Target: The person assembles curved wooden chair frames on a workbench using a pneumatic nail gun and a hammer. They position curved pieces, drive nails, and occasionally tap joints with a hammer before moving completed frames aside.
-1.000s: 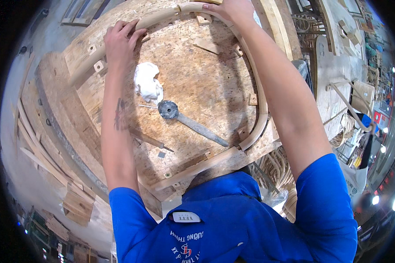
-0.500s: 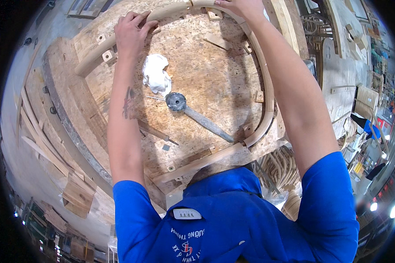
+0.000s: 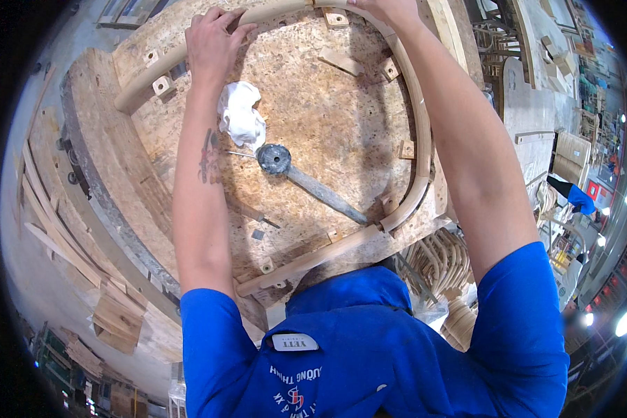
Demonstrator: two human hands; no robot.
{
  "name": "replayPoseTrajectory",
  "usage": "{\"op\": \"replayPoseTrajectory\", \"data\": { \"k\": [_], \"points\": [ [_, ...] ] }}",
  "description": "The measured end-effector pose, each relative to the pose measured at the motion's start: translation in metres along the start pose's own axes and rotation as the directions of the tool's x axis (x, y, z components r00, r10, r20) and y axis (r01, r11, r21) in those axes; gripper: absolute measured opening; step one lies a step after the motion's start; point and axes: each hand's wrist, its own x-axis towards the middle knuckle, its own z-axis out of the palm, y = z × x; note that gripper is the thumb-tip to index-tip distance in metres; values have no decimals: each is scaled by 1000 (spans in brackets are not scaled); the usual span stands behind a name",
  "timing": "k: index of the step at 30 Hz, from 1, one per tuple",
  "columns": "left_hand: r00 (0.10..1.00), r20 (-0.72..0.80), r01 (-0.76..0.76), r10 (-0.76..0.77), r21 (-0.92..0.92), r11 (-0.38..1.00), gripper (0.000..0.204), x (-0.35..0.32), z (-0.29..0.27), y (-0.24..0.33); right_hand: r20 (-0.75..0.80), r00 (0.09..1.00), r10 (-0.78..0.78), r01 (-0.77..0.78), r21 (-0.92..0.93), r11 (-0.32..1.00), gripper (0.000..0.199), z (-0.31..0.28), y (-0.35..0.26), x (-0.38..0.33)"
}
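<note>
A curved wooden rail (image 3: 152,78) runs along the far left of a chipboard work board (image 3: 313,125). My left hand (image 3: 214,45) is closed over it, fingers on top and thumb on the near side. At the top edge my right hand (image 3: 386,10), partly cut off, grips a second curved rail (image 3: 423,118) that bends down the right side. A joint between the rails shows between my hands. Inside the curve lie a mallet (image 3: 274,159) with a round black head and grey handle, a crumpled white cloth or bag (image 3: 241,115), and a thin pointed tool (image 3: 252,211).
Small wooden blocks (image 3: 163,86) are fixed around the board beside the rails. A straight wooden piece (image 3: 306,263) lies along the near edge, and a loose wood scrap (image 3: 341,63) near the far side. Bent wooden parts (image 3: 439,261) are stacked below right.
Both hands stay on the curved rails. The joint between them appears slightly further right, and my left hand has shifted a little right. The whole view has moved slightly.
</note>
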Motion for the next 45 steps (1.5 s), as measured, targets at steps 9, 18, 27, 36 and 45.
{"op": "replayPoseTrajectory", "data": {
  "k": [9, 18, 27, 36, 45],
  "points": [
    [999, 31, 8, -10, 59, 998, 43, 3, 3, -2, 46, 999, 30, -27, -70, 997, 71, 1, 4, 6],
    [999, 25, 42, -41, -28, 999, 39, 6, 12, 7, 63, 998, 27, -22, -82, 996, 62, 3, 0, 5],
    [998, 32, -65, 62, 107, 992, 41, 11, 8, 6, 41, 995, 86, -85, -37, 996, 55, 21, 10, 10],
    [997, 63, 30, -37, 114, 993, 44, -9, -10, 2, -235, 965, 115, 56, 616, 786, 46, -36, -53, -162],
    [973, -212, -58, 91, 154, 986, 39, -12, -20, 53, 524, 820, -230, -174, 611, 772, 20, -110, -26, -497]
  ]
}}
